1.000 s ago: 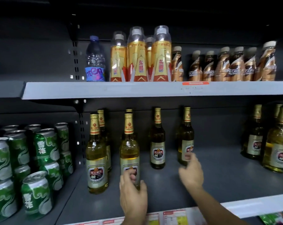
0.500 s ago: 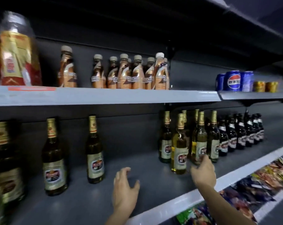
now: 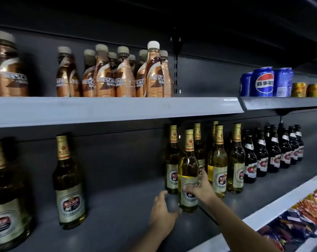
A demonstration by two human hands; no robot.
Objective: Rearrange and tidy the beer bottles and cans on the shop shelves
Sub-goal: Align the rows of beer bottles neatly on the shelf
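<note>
Head view is cutting off a big beer bottle point(image 3: 6, 195) at the left edge of the lower shelf point(image 3: 117, 220). Mid-shelf, the front beer bottle point(image 3: 188, 171) is standing between both hands. The right hand point(image 3: 202, 188) is curling around its label. The left hand point(image 3: 162, 213) is reaching beside its bottom, fingers loose, holding nothing.

The right hand point(image 3: 202, 188) grips a front beer bottle point(image 3: 188, 171) on the lower shelf point(image 3: 117, 215); the left hand point(image 3: 162, 213) touches the bottle's base.

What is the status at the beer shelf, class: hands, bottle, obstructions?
Right hand grips front beer bottle. Left hand open beside its base. Neighbouring beer bottles crowd close behind.
</note>
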